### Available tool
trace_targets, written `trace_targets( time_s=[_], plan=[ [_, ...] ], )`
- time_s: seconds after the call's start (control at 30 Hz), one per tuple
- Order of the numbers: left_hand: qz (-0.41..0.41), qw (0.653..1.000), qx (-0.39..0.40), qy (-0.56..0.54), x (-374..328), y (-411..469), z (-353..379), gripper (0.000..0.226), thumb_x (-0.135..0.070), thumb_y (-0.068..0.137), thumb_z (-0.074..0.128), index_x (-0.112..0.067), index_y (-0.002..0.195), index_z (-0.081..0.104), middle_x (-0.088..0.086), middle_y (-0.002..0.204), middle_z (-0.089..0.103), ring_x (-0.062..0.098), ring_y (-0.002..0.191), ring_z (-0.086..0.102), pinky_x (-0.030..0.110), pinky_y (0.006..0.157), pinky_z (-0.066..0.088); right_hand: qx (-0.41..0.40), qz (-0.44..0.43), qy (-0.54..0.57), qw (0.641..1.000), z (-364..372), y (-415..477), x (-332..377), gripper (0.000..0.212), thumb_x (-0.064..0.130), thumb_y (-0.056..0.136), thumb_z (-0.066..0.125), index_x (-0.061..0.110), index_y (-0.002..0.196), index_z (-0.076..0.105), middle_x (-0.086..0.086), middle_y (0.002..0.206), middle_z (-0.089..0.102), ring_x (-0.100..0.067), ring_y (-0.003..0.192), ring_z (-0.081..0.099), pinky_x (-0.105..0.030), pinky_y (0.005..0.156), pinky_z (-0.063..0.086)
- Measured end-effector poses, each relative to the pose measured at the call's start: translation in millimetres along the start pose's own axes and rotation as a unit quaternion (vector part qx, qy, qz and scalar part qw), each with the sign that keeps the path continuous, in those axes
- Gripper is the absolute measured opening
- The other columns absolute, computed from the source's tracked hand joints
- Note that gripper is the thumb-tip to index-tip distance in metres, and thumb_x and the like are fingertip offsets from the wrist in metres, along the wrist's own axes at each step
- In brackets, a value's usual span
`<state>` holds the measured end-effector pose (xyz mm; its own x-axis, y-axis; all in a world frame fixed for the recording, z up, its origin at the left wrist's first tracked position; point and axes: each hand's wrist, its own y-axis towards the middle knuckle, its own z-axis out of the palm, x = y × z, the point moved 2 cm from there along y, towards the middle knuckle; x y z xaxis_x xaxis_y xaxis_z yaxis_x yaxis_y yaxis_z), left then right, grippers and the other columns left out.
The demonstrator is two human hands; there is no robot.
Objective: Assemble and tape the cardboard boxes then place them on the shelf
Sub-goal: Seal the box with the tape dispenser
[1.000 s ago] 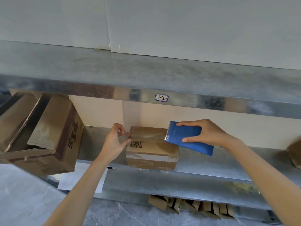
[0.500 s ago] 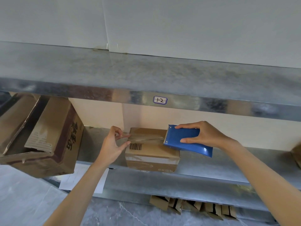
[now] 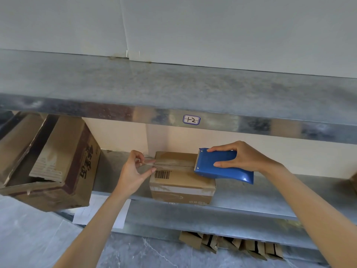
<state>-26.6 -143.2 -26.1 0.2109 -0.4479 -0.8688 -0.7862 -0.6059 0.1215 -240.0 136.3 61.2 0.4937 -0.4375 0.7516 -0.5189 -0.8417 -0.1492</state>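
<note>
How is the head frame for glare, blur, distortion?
Head view: wide-angle bowing bends the upper shelf; blotchy reflections on its metal lip near the 1-2 label; small box and barcode sharp; a small highlight on the blue tape dispenser.

Looks from head height, forward and slightly down, into the lower shelf (image 3: 251, 197) from close by; wide-angle, seemingly bowing the upper shelf (image 3: 173, 88) toward the frame edges.

Small brown cardboard box (image 3: 181, 182) sits upright at the shelf (image 3: 251, 198) front edge, barcode on top. Clear tape (image 3: 173, 164) runs along its top seam, loose end sticking out past the left side, blue dispenser (image 3: 222, 165) over the right end.
</note>
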Motion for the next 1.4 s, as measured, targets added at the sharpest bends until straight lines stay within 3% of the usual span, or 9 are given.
trace_targets(
  time_s=[0.13,0.27,0.43,0.6,0.7,0.87,1.07,1.2,1.4],
  plan=[
    [-0.003,1.0,0.011,-0.009,1,1,-1,0.046,-0.017,0.074,0.086,-0.024,0.093,0.044,0.006,0.1,0.061,0.018,0.107,0.065,0.012,0.09,0.04,0.013,-0.001,-0.007,1.0,2,1,-2,0.05,0.066,0.064,0.076,0.058,0.112,0.065,0.042,0.12,0.056,0.013,0.112,0.055,-0.018,0.098,0.045],
    [-0.011,1.0,-0.002,-0.005,-4,2,-3,0.046,-0.018,0.071,0.088,-0.026,0.091,0.046,-0.002,0.094,0.058,0.002,0.099,0.058,-0.002,0.078,0.039,0.019,0.003,-0.017,1.0,2,4,-7,0.043,0.056,0.071,0.079,0.06,0.111,0.064,0.045,0.119,0.055,0.015,0.11,0.055,-0.018,0.097,0.046],
    [-0.044,0.997,0.016,-0.061,-9,9,-11,0.033,-0.008,0.075,0.084,-0.012,0.087,0.054,0.007,0.087,0.061,0.01,0.084,0.06,0.017,0.079,0.047,0.027,0.001,-0.035,0.999,1,8,-7,0.042,0.051,0.074,0.079,0.06,0.112,0.063,0.045,0.119,0.055,0.014,0.11,0.055,-0.02,0.097,0.046],
    [-0.146,0.968,0.0,-0.204,-12,14,-12,0.014,0.004,0.092,0.058,-0.008,0.084,0.059,0.011,0.086,0.063,0.023,0.084,0.059,0.034,0.085,0.049,0.032,-0.002,-0.045,0.998,1,8,-6,0.042,0.052,0.073,0.079,0.06,0.112,0.063,0.045,0.119,0.055,0.014,0.109,0.056,-0.022,0.098,0.047],
    [-0.194,0.948,-0.003,-0.254,-11,15,-10,0.017,0.004,0.094,0.055,-0.008,0.082,0.06,0.007,0.08,0.061,0.019,0.074,0.059,0.031,0.079,0.052,0.034,-0.002,-0.051,0.998,1,9,-4,0.043,0.054,0.073,0.079,0.061,0.111,0.063,0.045,0.119,0.054,0.014,0.11,0.055,-0.022,0.099,0.047],
    [-0.23,0.954,-0.012,-0.192,1,12,2,0.013,0.0,0.096,0.055,-0.009,0.087,0.059,0.007,0.079,0.059,0.019,0.077,0.056,0.029,0.074,0.048,0.032,-0.003,-0.052,0.998,1,7,-3,0.043,0.056,0.072,0.078,0.063,0.111,0.062,0.047,0.118,0.054,0.014,0.109,0.056,-0.024,0.099,0.049],
    [-0.216,0.965,-0.011,-0.151,8,8,16,0.012,-0.002,0.096,0.056,-0.011,0.088,0.058,0.011,0.089,0.062,0.026,0.088,0.058,0.039,0.08,0.047,0.032,-0.004,-0.053,0.998,2,6,-1,0.043,0.058,0.072,0.076,0.063,0.112,0.061,0.047,0.119,0.053,0.014,0.11,0.055,-0.025,0.1,0.048],
    [-0.193,0.97,-0.024,-0.148,9,2,28,0.007,-0.002,0.096,0.056,-0.007,0.092,0.057,0.015,0.095,0.065,0.03,0.089,0.064,0.034,0.074,0.053,0.023,-0.003,-0.048,0.999,3,3,-1,0.045,0.062,0.069,0.074,0.064,0.113,0.06,0.046,0.121,0.052,0.012,0.113,0.054,-0.027,0.102,0.047],
    [-0.175,0.978,-0.048,-0.099,7,-2,30,0.005,-0.006,0.094,0.062,-0.011,0.093,0.062,0.011,0.096,0.068,0.027,0.095,0.065,0.045,0.089,0.055,0.017,-0.002,-0.045,0.999,4,3,0,0.043,0.055,0.073,0.077,0.063,0.112,0.061,0.045,0.119,0.054,0.011,0.112,0.056,-0.029,0.102,0.048]
  ],
)
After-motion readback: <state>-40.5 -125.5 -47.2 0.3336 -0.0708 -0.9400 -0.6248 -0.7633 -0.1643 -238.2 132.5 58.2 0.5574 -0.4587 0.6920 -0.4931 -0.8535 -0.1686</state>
